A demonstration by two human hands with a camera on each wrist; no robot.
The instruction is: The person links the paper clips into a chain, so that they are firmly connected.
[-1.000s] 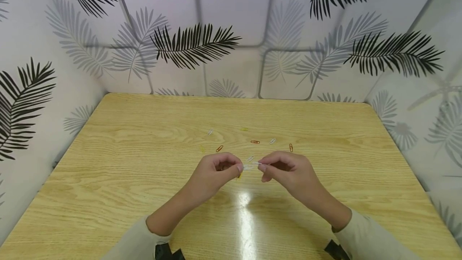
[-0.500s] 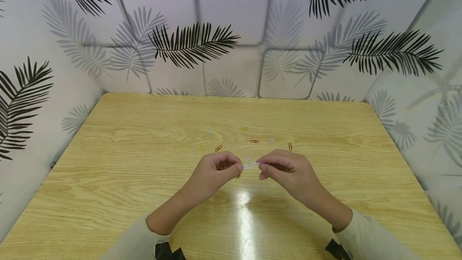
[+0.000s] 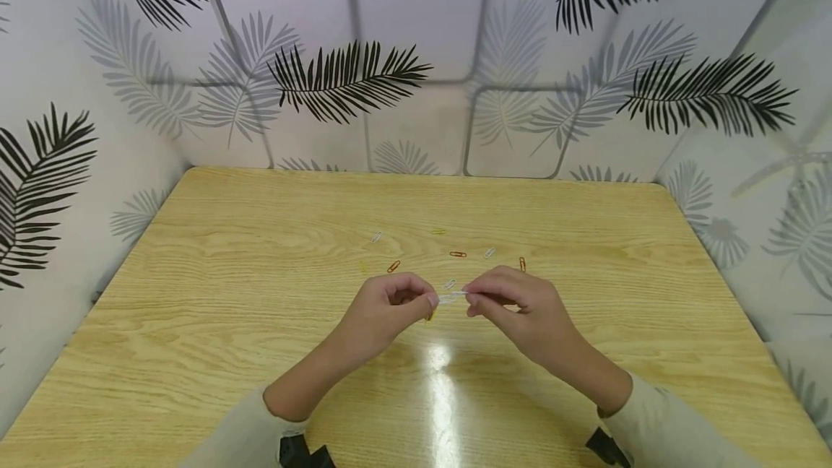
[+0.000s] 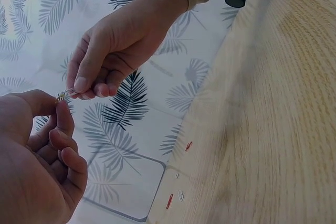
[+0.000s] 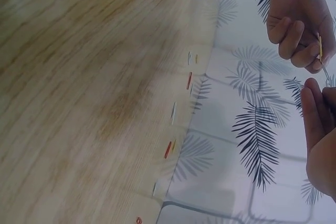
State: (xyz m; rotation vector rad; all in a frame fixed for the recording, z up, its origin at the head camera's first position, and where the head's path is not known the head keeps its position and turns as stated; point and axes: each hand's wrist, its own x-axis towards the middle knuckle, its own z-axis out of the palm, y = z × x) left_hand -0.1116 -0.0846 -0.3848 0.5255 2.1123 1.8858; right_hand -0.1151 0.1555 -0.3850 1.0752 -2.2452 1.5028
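Note:
Both hands are raised over the table, fingertips close together. My left hand (image 3: 390,309) pinches a white paper clip (image 3: 446,300) between thumb and index finger. A yellow paper clip (image 3: 430,315) hangs just under those fingertips; it also shows as a thin yellow paper clip (image 5: 320,48) in the right wrist view. My right hand (image 3: 529,309) pinches a thin white length (image 3: 458,292) that overlaps the white clip; I cannot tell whether it is a second clip. In the left wrist view, the right hand (image 4: 115,45) faces the left hand (image 4: 37,156) across a small gap.
Loose paper clips lie spread on the wooden table (image 3: 260,237) beyond the hands: red paper clips (image 3: 458,254), white paper clips (image 3: 490,253) and yellow paper clips (image 3: 439,232). One white paper clip (image 3: 450,284) lies just behind the fingertips. A leaf-patterned curtain (image 3: 416,20) surrounds the table's back and sides.
The thin white length in my right hand has turned from sloping to nearly level. My right hand has shifted very slightly; the left hand keeps its pinch in about the same place.

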